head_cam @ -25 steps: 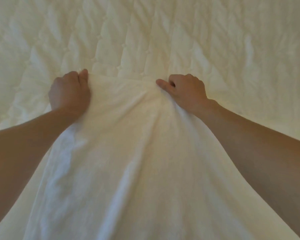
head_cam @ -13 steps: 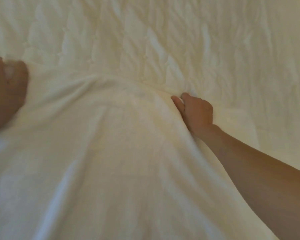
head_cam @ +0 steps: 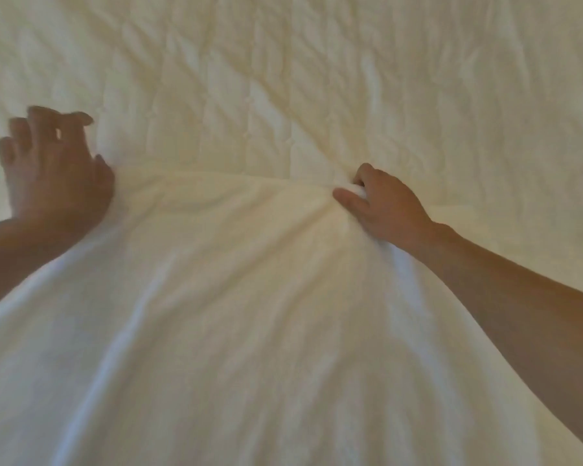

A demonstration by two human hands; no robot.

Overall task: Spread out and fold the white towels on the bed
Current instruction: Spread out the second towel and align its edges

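Spreading step: right hand pinching white towel edge, left hand splayed open, blurred; next, likely flattening on bed.

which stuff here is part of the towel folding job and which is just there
Part of the job:
- white towel, spread toward the person, far edge bunched
- right hand, fingers pinching the towel's far edge
- left hand, fingers spread open at the towel's far left corner
- bed, the quilted surface under the towel

Just lying about:
- nothing else is in view
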